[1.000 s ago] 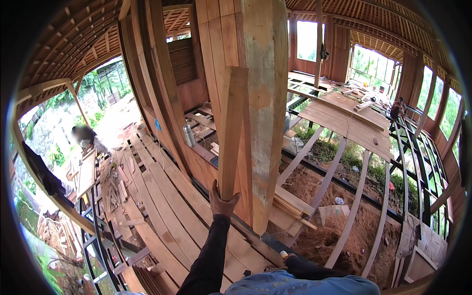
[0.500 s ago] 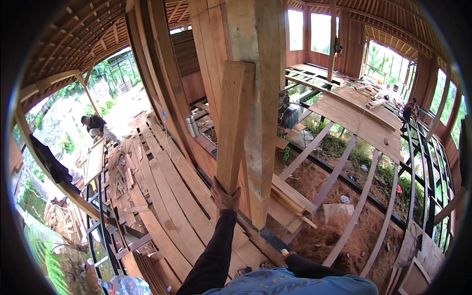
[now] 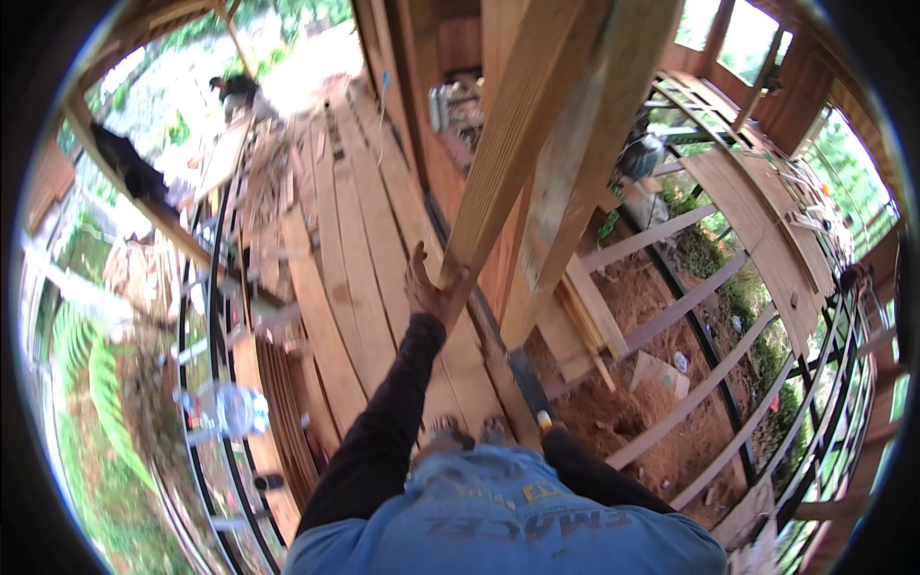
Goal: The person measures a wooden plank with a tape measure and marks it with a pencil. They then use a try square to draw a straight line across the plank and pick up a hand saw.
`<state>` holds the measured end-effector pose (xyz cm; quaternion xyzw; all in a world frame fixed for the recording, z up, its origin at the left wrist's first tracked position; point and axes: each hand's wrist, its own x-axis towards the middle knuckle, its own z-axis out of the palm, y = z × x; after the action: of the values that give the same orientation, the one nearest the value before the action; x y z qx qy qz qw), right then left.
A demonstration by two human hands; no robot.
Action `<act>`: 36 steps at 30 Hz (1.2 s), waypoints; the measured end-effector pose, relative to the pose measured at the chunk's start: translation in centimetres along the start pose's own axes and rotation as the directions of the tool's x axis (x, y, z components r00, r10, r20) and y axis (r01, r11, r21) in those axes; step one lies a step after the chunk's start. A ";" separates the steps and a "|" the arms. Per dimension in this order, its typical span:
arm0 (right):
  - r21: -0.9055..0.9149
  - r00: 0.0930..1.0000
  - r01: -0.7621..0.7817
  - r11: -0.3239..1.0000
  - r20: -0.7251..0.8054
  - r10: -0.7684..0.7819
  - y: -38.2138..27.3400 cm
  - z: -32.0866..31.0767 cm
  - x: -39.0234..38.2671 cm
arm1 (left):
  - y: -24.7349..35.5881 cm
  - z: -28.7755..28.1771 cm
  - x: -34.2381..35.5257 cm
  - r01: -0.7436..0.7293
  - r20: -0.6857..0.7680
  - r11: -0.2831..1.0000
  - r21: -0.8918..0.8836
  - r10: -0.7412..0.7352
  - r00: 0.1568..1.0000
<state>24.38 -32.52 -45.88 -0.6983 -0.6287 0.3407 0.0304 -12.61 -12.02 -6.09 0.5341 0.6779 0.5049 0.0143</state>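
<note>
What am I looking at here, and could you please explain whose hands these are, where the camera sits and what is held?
There is no machine: these are a person's bare hands. The view comes from the left of two fisheye cameras on the head, looking down, so straight edges bend. The left hand holds a long wooden beam near its lower end, beside a thick post. The right hand is mostly hidden, so I cannot tell whether it holds anything. Wood scraps lie on the plank floor; bare soil shows between joists on the right.
</note>
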 end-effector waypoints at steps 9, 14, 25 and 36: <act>0.317 0.930 -0.304 0.899 0.304 0.207 3.2 3.5 4.8 | -17.4 -8.9 -22.9 0.636 0.461 0.702 0.321 -0.702 0.543; 0.232 0.906 -0.228 0.946 0.407 0.118 1.9 5.8 6.5 | -21.1 -16.4 -38.5 0.664 0.267 0.460 0.590 -0.887 0.377; 0.258 0.787 -0.317 0.913 0.609 0.101 -8.9 5.6 13.1 | -26.2 -19.5 -39.0 0.920 0.118 0.057 0.387 -0.993 0.012; 0.403 0.792 -0.362 0.841 0.608 0.050 -26.7 12.5 17.9 | -41.1 -27.1 -28.7 0.921 0.219 0.261 0.288 -0.955 0.202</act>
<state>-5.36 -15.67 -50.67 -0.5964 -0.4147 0.6870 -0.0200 -44.61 -48.11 -36.49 0.0931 0.8693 0.2556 0.4127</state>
